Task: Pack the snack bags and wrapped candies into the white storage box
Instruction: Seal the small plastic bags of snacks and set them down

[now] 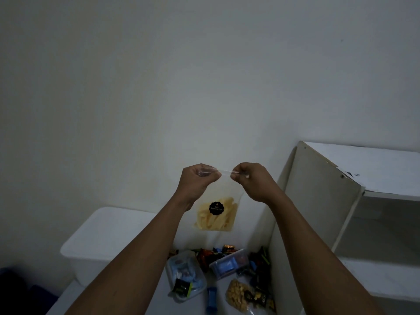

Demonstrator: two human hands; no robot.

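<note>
- Wrapped candies and a clear peanut bag lie on the counter, below both hands.
- The left hand and right hand each pinch a top corner of a clear snack bag, which hangs between them.
- The white storage box sits below and left of the left hand.

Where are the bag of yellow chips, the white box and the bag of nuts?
bag of yellow chips [216, 208]: head view, on its round black label.
white box [109, 230]: head view, on its flat top, at the left.
bag of nuts [236, 294]: head view, on the nuts inside the bag.
</note>
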